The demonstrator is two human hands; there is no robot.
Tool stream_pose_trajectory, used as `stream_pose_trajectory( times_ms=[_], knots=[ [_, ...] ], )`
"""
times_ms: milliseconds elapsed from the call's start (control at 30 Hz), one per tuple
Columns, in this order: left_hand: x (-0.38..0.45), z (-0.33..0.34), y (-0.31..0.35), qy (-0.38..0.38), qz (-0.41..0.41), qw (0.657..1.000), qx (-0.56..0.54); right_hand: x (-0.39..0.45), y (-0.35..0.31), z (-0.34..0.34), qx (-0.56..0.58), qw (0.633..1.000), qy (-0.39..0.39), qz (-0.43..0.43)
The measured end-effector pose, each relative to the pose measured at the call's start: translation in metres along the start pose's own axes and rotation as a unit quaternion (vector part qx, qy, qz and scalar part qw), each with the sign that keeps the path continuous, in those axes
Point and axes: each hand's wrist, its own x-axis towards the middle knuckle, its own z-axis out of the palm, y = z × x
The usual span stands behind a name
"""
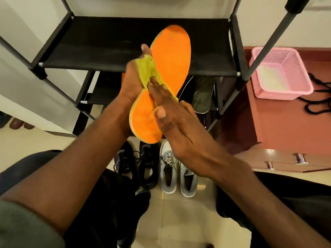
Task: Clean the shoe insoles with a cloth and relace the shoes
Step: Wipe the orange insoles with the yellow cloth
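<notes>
In front of me I hold up an orange insole [170,56] with a yellow-green rim, toe end pointing away. My left hand [132,83] grips its narrow middle from the left. A yellow-green cloth [146,68] lies bunched across that middle, partly over my left thumb. My right hand [172,120] presses the cloth flat against the insole with straight fingers. On the floor between my knees stand a black pair of shoes [141,167] and a grey-white pair [177,174], the grey ones with loose laces. Black laces [317,102] lie on the brown cabinet at the right.
A black fabric shoe rack shelf [107,51] with grey poles stands right behind the insole. A pink plastic basket [279,74] sits on the brown cabinet [279,126]. A sliver of orange [123,79] shows behind my left hand. More footwear sits on the lower shelf [204,93].
</notes>
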Motion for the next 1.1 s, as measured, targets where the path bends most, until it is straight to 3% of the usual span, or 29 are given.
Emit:
stream_pose_trajectory(
  times_ms=[33, 133, 300, 500, 600, 867, 967, 1100],
  knots=[
    [0.002, -0.003, 0.003, -0.010, -0.024, 0.999, -0.039, -0.004, -0.001, 0.000, -0.007, 1.000, -0.001, -0.008],
    [-0.006, 0.000, 0.005, -0.133, -0.086, 0.971, -0.178, 0.001, 0.010, -0.011, -0.118, 0.993, 0.028, 0.004],
    [-0.020, 0.012, 0.004, -0.197, -0.088, 0.957, -0.194, 0.031, 0.029, -0.031, -0.213, 0.972, 0.100, 0.026],
    [-0.029, 0.022, -0.005, -0.248, -0.076, 0.954, -0.149, 0.047, 0.042, -0.063, -0.074, 0.976, 0.162, 0.124],
    [-0.031, 0.024, -0.007, -0.270, -0.097, 0.935, -0.207, 0.036, 0.032, -0.050, -0.015, 0.980, 0.153, 0.126],
    [-0.010, 0.005, -0.005, -0.213, -0.173, 0.901, -0.337, 0.003, 0.008, 0.003, -0.049, 0.998, 0.035, -0.014],
    [-0.010, 0.001, -0.001, -0.198, -0.207, 0.892, -0.349, 0.003, 0.012, 0.005, -0.012, 0.995, 0.098, -0.026],
    [-0.014, 0.004, 0.000, -0.159, -0.224, 0.910, -0.310, 0.010, 0.016, 0.002, 0.155, 0.965, 0.212, 0.019]
  ],
)
